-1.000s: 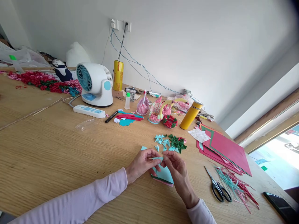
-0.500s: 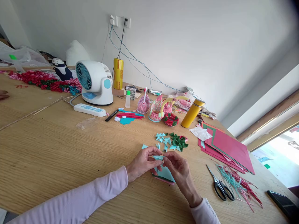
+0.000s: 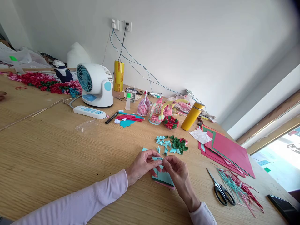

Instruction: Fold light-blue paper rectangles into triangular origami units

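Between my two hands is a small folded piece of light blue paper (image 3: 157, 158). My left hand (image 3: 144, 163) pinches its left side between thumb and fingers. The fingertips of my right hand (image 3: 176, 168) grip its right end. Below the hands lies a stack of paper slips (image 3: 165, 178), light blue on top with dark green and pink edges showing under it. Just beyond my fingers are folded light blue triangles (image 3: 166, 143) and a heap of dark green triangles (image 3: 180, 145). One lone blue triangle (image 3: 144, 149) sits behind my left hand.
Scissors (image 3: 221, 189), cut paper strips (image 3: 241, 187) and a phone (image 3: 283, 206) lie on the right, with coloured sheets (image 3: 232, 150) behind. Further back stand a yellow flask (image 3: 192, 116), paper swans (image 3: 157, 112), a fan (image 3: 96, 84) and a power strip (image 3: 89, 112). Another person's fingers (image 3: 2, 95) show far left.
The view has tilted slightly, so the table sits a little lower in the picture. Both hands keep their pinch on the blue paper, with only small finger shifts.
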